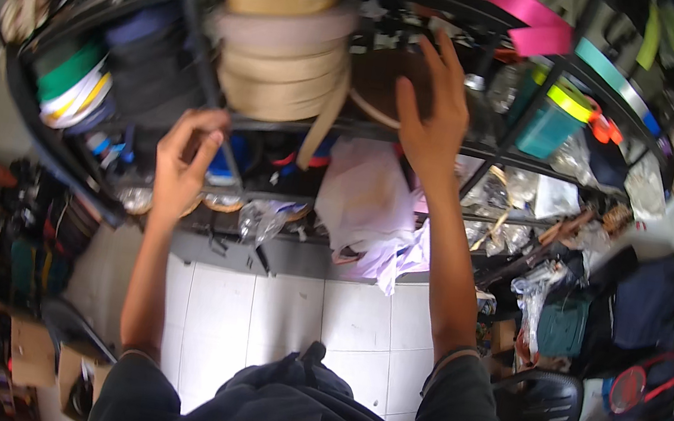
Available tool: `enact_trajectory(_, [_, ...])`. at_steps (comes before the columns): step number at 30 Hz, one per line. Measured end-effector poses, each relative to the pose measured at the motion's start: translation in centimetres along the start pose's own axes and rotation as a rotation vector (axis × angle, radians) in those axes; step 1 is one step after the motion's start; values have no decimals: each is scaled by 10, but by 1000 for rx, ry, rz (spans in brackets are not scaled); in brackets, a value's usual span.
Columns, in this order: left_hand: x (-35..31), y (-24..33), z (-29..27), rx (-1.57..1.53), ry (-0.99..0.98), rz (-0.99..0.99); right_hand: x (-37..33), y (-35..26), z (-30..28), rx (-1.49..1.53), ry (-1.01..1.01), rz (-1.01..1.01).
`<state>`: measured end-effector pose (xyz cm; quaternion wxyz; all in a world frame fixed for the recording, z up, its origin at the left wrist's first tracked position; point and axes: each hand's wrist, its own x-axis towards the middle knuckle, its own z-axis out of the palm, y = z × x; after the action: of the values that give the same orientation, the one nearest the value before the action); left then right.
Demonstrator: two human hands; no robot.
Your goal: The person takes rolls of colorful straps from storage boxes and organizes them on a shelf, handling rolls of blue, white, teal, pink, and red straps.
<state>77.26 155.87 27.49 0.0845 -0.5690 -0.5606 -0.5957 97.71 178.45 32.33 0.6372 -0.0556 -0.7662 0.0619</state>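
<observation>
My left hand (186, 149) is raised beside a dark upright post of the shelf rack. Its fingers are loosely curled, the thumb stands apart from them, and I see nothing held. Tape rolls in beige and pale mauve (284, 72) are stacked on the shelf between my hands, and a loose beige strap end (322, 125) hangs down from them. My right hand (434, 112) is open with fingers spread, in front of a dark brown roll (382, 82). Blur hides whether its fingers touch that roll.
Green, white and yellow rolls (72, 88) and black rolls (150, 61) sit to the left. A teal container (555, 121) stands right. White cloth (369, 198) hangs below the shelf. A black plastic chair (539, 406) and cardboard boxes (32, 352) flank the tiled floor (287, 308).
</observation>
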Motion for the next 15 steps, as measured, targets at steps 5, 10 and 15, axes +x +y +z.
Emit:
enact_trajectory(5, [-147,-7,-55,-144,261,-588,-132,-38,28,325,-174,417])
enact_trajectory(10, [-311,38,-136,-104,693,-871,-270,-143,66,653,-537,991])
enact_trajectory(15, [-446,124,-198,-28,1135,-967,-319,-266,98,902,-762,1116])
